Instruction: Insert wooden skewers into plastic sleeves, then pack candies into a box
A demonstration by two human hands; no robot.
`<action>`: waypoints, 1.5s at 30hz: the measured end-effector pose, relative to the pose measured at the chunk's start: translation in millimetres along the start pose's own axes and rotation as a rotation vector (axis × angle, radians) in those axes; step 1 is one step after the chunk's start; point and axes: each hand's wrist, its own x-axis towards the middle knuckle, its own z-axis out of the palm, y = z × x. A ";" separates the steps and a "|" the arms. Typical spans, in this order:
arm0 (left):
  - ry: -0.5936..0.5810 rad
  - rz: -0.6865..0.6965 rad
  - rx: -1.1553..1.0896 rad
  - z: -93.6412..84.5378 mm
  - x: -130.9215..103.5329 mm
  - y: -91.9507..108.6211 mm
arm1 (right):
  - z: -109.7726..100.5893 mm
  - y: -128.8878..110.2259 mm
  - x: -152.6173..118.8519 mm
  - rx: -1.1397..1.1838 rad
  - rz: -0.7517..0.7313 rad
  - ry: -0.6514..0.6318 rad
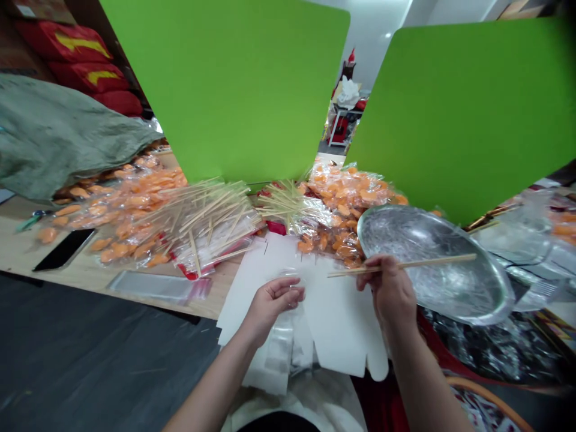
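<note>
My right hand (390, 294) is closed around thin wooden sticks (438, 261), held nearly level above the white cardboard and the near edge of a shiny metal tray. My left hand (274, 303) hovers over the cardboard sheet (339, 324), thumb and fingers pinched together at a clear plastic bag (300, 277) that is barely visible. Under that wrist lie more clear bags (281, 345). Beyond the hands, a pile of wooden sticks (216, 210) rests on clear packaging. A smaller bundle of sticks (283, 201) lies to its right.
Wrapped orange pieces are heaped at left (135, 198) and centre right (342, 192). The oval metal tray (432, 258) holds clear film. A phone (65, 249) and a stack of flat clear sleeves (157, 286) lie on the left tabletop. Green panels (243, 90) stand behind.
</note>
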 end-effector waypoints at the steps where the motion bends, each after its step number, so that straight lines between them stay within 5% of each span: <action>1: -0.012 -0.006 0.032 2.3 -3.2 2.6 | 5.9 -12.9 4.9 0.076 -0.005 -0.027; 4: -0.046 -0.020 0.086 7.6 -11.3 8.6 | 25.2 -35.4 13.6 0.076 -0.013 -0.201; 8: -0.068 -0.027 0.076 8.0 -16.8 12.2 | 41.1 -35.9 13.7 0.016 -0.009 -0.357; 21: -0.216 -0.055 0.091 9.9 -23.2 25.7 | 47.4 -23.7 -3.9 -0.233 -0.052 -0.737; 23: -0.219 -0.067 0.088 10.2 -23.9 25.0 | 44.9 -24.9 5.9 -0.150 -0.025 -0.659; 27: -0.219 -0.080 0.100 10.5 -25.6 22.7 | 40.5 -34.6 28.2 0.015 -0.046 -0.215; 29: -0.215 -0.085 0.085 12.0 -26.5 23.4 | 42.1 -39.4 24.4 -0.094 -0.107 -0.280; 33: -0.244 0.004 0.088 14.8 -28.0 28.3 | 46.7 -34.3 -13.6 -0.310 -0.073 -0.704; 35: -0.220 0.039 0.104 14.0 -28.2 28.9 | 44.7 -25.6 -29.9 -0.249 0.021 -0.614; 38: -0.134 0.044 0.146 12.1 -28.3 24.2 | 40.5 -14.8 -37.3 -0.086 0.277 -0.281; 41: -0.053 0.081 0.254 12.4 -29.5 17.6 | 42.1 -13.1 -34.7 -0.020 0.458 -0.386; 45: -0.089 0.080 0.226 14.9 -34.0 18.4 | 50.5 -20.4 -34.4 -0.069 0.350 -0.417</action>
